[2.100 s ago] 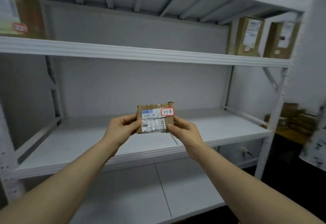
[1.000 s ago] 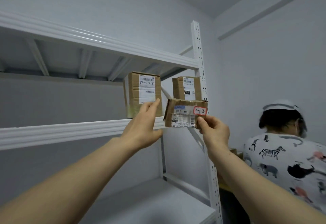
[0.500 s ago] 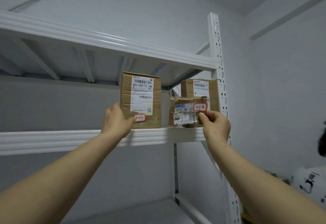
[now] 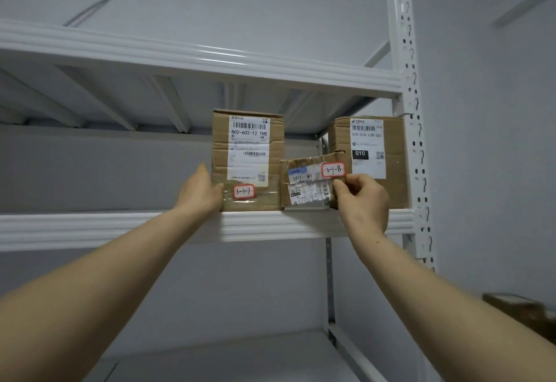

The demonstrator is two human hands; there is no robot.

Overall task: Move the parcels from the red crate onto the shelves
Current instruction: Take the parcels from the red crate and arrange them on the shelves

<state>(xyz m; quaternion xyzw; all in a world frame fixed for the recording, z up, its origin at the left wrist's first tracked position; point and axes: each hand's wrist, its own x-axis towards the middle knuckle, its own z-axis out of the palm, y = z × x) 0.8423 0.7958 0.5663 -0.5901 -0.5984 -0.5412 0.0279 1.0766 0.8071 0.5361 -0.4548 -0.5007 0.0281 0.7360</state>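
Head cam, frame centre: the small parcel (image 4: 310, 183) tagged 3-1-8 sits at the shelf (image 4: 120, 225) lip, squeezed between the tall box (image 4: 248, 141) and the right box (image 4: 394, 147). The right hand (image 4: 362, 201) pinches its right edge and hides that corner. The left hand (image 4: 200, 192) lies flat, fingers straight, against the tall box's side. The parcel's small print is too blurry to read, and I can't tell if its base is touching down.

Cool, even, fairly dim light is seen across the scene, a pale sheen is caught on the upper shelf beam (image 4: 210, 61), grey shadow is cast beneath it, the centre labels (image 4: 248, 147) are rendered sharp, and the upright post (image 4: 404, 81) is bowed and the corners softened by wide-angle distortion.
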